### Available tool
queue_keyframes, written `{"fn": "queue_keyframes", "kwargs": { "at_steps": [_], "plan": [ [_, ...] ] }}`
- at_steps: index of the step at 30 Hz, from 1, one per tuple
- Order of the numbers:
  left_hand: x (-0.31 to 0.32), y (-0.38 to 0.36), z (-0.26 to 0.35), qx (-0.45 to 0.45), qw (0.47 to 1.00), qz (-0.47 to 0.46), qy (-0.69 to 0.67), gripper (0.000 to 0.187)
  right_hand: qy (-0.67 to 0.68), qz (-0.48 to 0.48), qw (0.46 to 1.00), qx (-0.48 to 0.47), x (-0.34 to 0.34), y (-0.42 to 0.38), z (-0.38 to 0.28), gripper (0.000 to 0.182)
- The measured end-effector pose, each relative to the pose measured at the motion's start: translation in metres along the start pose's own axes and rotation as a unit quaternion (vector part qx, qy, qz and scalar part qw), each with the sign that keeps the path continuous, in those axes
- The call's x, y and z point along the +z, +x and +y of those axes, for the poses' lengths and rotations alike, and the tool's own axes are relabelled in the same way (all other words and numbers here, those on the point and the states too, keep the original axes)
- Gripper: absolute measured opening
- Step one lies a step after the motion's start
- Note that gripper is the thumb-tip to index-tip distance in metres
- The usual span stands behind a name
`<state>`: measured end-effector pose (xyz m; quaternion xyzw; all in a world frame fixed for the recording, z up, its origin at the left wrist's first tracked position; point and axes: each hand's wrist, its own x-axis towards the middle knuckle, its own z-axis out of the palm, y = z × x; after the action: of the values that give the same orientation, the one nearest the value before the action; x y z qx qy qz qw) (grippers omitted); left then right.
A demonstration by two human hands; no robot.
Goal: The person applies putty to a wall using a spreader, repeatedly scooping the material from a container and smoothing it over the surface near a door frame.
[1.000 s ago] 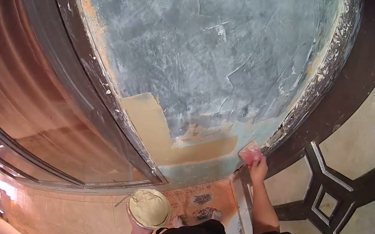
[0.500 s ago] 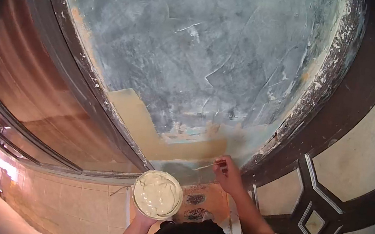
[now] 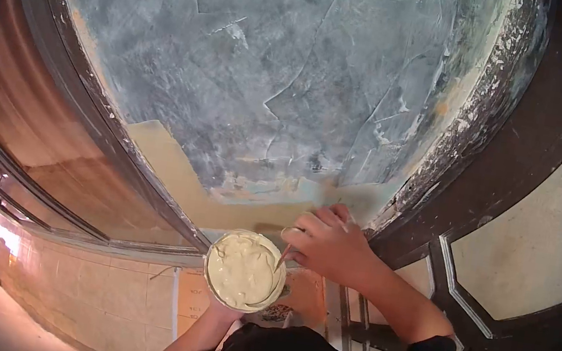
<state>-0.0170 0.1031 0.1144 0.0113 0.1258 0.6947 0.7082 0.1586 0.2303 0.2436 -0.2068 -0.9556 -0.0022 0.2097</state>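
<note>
My left hand point(image 3: 224, 312) holds a round tub point(image 3: 206, 282) from beneath, its upper side hidden by the tub. Thick cream-coloured paste point(image 3: 237, 271), swirled on top, fills it almost to the rim. Fingers closed, my right hand point(image 3: 329, 244) grips a thin tool point(image 3: 283, 257) seen edge-on, and its lower end meets the paste at the tub's right side. The tool's exact kind does not show. Beyond both hands stands a grey, patchy wall panel point(image 3: 253, 70), with a smooth beige coat point(image 3: 167, 162) along its lower left and bottom edge.
A dark frame with flaking paint point(image 3: 474, 124) borders the panel on the right. Further right is a dark door point(image 3: 486, 308) with pale inset panels. A brown glossy panel point(image 3: 53, 98) lies to the left, above floor tiles point(image 3: 90, 285). An orange printed sheet point(image 3: 190, 300) lies below the tub.
My right hand has moved left and toward me, from the wall's bottom edge to the tub, bringing the tool to the paste. The view has shifted slightly right.
</note>
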Motion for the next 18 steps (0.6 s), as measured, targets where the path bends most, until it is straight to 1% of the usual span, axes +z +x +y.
{"fn": "queue_keyframes", "kwargs": {
  "at_steps": [2,3,4,6,7,10,11,13,14,16,17,18],
  "plan": [
    [0.01,0.007,-0.007,-0.008,1.0,-0.025,-0.014,0.063,-0.08,0.0,0.994,-0.076,0.001,0.004,-0.002,0.021],
    [0.003,0.011,-0.009,-0.013,0.996,-0.082,-0.038,0.063,-0.143,0.05,0.98,-0.13,0.004,0.006,0.0,0.019],
    [-0.002,0.013,-0.014,-0.01,0.996,-0.083,-0.04,0.063,-0.144,0.049,0.979,-0.133,0.005,0.008,-0.001,0.019],
    [-0.008,0.015,-0.022,0.047,0.993,-0.005,0.106,0.064,-0.107,0.07,0.975,-0.179,0.007,0.013,-0.004,0.019],
    [-0.007,0.016,-0.024,0.019,0.997,-0.012,0.069,0.063,-0.108,0.069,0.975,-0.182,0.007,0.015,-0.004,0.019],
    [-0.004,0.014,-0.027,0.015,0.999,-0.004,0.034,0.061,-0.088,0.112,0.977,-0.159,0.008,0.017,-0.007,0.02],
    [0.001,0.014,-0.027,0.009,1.0,-0.008,0.022,0.063,-0.087,0.112,0.977,-0.161,0.007,0.017,-0.005,0.02],
    [0.004,0.014,-0.027,0.023,0.999,-0.023,0.024,0.064,-0.065,0.121,0.986,-0.093,0.005,0.013,0.001,0.023],
    [0.005,0.014,-0.026,0.034,0.998,-0.039,0.028,0.065,-0.063,0.122,0.986,-0.094,0.006,0.01,0.004,0.023],
    [0.001,0.01,-0.024,0.024,0.998,-0.04,0.044,0.064,0.058,0.128,0.99,-0.007,0.009,0.002,0.012,0.026],
    [-0.001,0.008,-0.022,0.023,0.998,-0.049,0.02,0.063,0.06,0.129,0.99,-0.007,0.014,-0.004,0.015,0.026],
    [-0.004,0.006,-0.021,0.022,0.998,-0.058,-0.003,0.061,0.07,0.126,0.989,0.02,0.022,-0.011,0.018,0.028]
  ]
}}
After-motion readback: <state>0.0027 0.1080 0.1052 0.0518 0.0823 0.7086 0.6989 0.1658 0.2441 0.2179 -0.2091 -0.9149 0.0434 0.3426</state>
